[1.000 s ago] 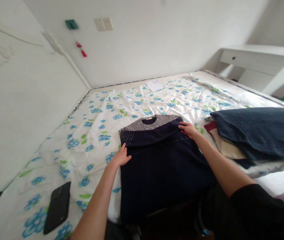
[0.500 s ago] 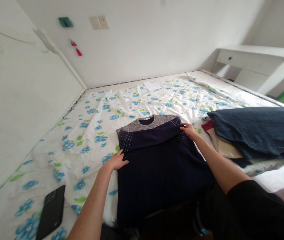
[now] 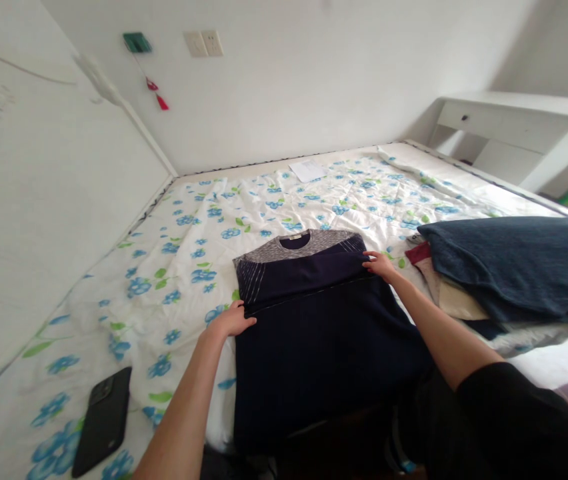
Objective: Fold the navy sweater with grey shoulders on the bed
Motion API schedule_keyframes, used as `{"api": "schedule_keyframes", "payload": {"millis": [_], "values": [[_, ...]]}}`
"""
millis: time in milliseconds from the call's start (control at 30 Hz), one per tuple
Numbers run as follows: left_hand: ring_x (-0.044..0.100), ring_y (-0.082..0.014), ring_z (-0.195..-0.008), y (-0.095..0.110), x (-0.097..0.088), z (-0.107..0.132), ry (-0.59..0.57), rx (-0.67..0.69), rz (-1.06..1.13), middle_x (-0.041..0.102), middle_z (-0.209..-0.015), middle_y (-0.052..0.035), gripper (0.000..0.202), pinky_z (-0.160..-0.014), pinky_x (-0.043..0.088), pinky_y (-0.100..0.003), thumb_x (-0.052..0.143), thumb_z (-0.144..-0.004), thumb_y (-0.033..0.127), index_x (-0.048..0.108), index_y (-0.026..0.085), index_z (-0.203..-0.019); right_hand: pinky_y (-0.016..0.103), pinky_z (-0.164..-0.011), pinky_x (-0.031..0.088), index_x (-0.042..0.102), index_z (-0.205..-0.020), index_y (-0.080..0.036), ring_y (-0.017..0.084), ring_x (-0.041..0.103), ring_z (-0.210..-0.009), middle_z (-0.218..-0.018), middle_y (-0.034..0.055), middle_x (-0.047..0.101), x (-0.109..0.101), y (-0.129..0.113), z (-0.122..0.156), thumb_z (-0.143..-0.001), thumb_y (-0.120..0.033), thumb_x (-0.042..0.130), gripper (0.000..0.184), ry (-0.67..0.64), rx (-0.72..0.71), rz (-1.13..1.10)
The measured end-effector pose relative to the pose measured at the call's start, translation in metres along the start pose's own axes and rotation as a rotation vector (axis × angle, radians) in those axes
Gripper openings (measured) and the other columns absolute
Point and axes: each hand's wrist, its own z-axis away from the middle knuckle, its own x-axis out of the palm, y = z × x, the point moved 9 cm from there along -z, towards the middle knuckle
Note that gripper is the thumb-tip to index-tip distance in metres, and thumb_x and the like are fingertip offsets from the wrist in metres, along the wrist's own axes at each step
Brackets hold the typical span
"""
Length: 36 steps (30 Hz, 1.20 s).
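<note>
A dark navy sweater [image 3: 314, 333] with a grey yoke and collar lies flat on the flowered bedspread [image 3: 264, 207], collar pointing away from me. A folded hem edge runs across it from side to side. My left hand [image 3: 231, 321] grips that edge at the sweater's left side. At the right side my right hand [image 3: 379, 265] pinches the same edge, fingers closed on the cloth. Both forearms reach in from below.
A stack of folded clothes with a dark blue piece on top [image 3: 509, 267] sits right of the sweater. A black phone [image 3: 103, 420] lies at the near left. A white paper [image 3: 308, 170] rests by the far wall. A white headboard is left, a white desk [image 3: 514, 133] right.
Both hands have slid a little toward me along the sweater's sides, bringing the folded edge with them. The camera view shifted slightly.
</note>
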Motion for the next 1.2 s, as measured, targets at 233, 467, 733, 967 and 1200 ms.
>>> {"api": "schedule_keyframes", "payload": {"millis": [233, 467, 733, 967, 1200], "values": [[0.040, -0.0360, -0.163, 0.021, 0.003, -0.001, -0.055, 0.088, -0.023, 0.034, -0.180, -0.0112, 0.070, -0.131, 0.033, -0.047, 0.053, -0.087, 0.056, 0.072, 0.020, -0.144, 0.027, -0.086, 0.057, 0.084, -0.128, -0.025, 0.019, 0.072, -0.084, -0.094, 0.0027, 0.082, -0.003, -0.022, 0.005, -0.092, -0.021, 0.069, 0.040, 0.026, -0.134, 0.341], [0.046, -0.0321, -0.159, 0.005, 0.003, 0.003, -0.118, 0.001, 0.010, 0.038, -0.176, -0.0184, 0.078, -0.127, 0.038, -0.035, 0.054, -0.086, 0.052, 0.066, 0.011, -0.151, 0.033, -0.089, 0.057, 0.080, -0.140, -0.023, 0.023, 0.071, -0.082, -0.094, 0.0043, 0.082, -0.010, -0.056, 0.011, -0.097, -0.021, 0.060, 0.048, 0.139, -0.257, 0.240], [0.043, -0.0328, -0.161, 0.008, -0.001, 0.006, -0.118, 0.040, -0.103, 0.055, -0.166, -0.0157, 0.058, -0.132, 0.032, -0.044, 0.053, -0.086, 0.040, 0.080, 0.016, -0.131, 0.037, -0.100, 0.058, 0.080, -0.137, -0.019, 0.025, 0.075, -0.098, -0.107, 0.0073, 0.082, -0.010, -0.041, 0.007, -0.089, -0.020, 0.076, 0.048, 0.007, -0.229, 0.285], [0.052, -0.0306, -0.156, 0.016, -0.002, 0.002, -0.063, 0.031, -0.127, 0.035, -0.179, -0.0143, 0.072, -0.130, 0.037, -0.037, 0.048, -0.088, 0.033, 0.065, 0.010, -0.153, 0.034, -0.106, 0.057, 0.081, -0.135, -0.020, 0.026, 0.076, -0.116, -0.120, 0.0107, 0.082, -0.010, -0.022, 0.006, -0.088, -0.012, 0.077, 0.048, 0.032, -0.211, 0.380], [0.051, -0.0301, -0.156, 0.002, -0.012, 0.005, -0.051, -0.078, -0.081, 0.038, -0.178, -0.0128, 0.070, -0.127, 0.041, -0.036, 0.050, -0.093, 0.039, 0.061, 0.014, -0.158, 0.033, -0.096, 0.061, 0.082, -0.129, -0.020, 0.022, 0.078, -0.098, -0.112, 0.0085, 0.082, -0.022, -0.040, 0.008, -0.090, -0.017, 0.073, 0.040, 0.164, -0.285, 0.236]]}}
